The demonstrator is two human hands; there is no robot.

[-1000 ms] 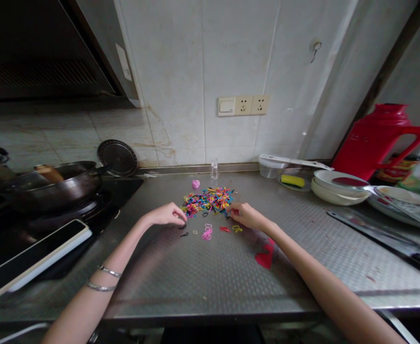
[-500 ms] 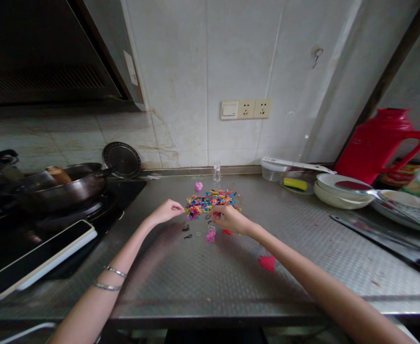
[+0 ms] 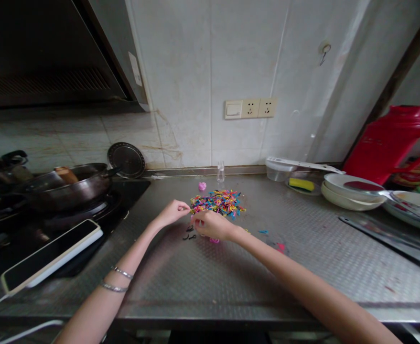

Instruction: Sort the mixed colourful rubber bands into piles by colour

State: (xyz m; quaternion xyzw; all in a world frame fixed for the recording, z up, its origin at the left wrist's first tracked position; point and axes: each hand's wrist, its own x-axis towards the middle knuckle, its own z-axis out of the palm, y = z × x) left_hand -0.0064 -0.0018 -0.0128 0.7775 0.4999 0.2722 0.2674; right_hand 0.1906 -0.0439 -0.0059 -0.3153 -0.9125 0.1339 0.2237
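A heap of small rubber bands [image 3: 222,201] in many colours lies on the metal counter. At its left edge, my left hand [image 3: 174,211] is closed in a pinch; whatever its fingertips hold is too small to make out. My right hand [image 3: 213,224] is also pinched, just in front of the heap with its fingers close to the left hand's; what it grips is hidden. Several black bands [image 3: 191,237] lie loose below the fingertips. Pink bands [image 3: 214,240] are partly covered by the right hand. A blue band [image 3: 263,231] lies beyond the right forearm.
Behind the heap stand a small clear bottle [image 3: 220,172] and a pink object [image 3: 202,186]. A phone [image 3: 52,258] rests at the left near the stove and a pan [image 3: 77,184]. On the right are bowls [image 3: 353,193], a yellow sponge [image 3: 301,184], a cleaver-like blade [image 3: 382,236] and a red thermos [image 3: 385,143].
My right hand has shifted left and slightly nearer, closer to the left hand. Another black band shows among the loose ones. The whole view has drifted a little, while the left hand stays by the heap.
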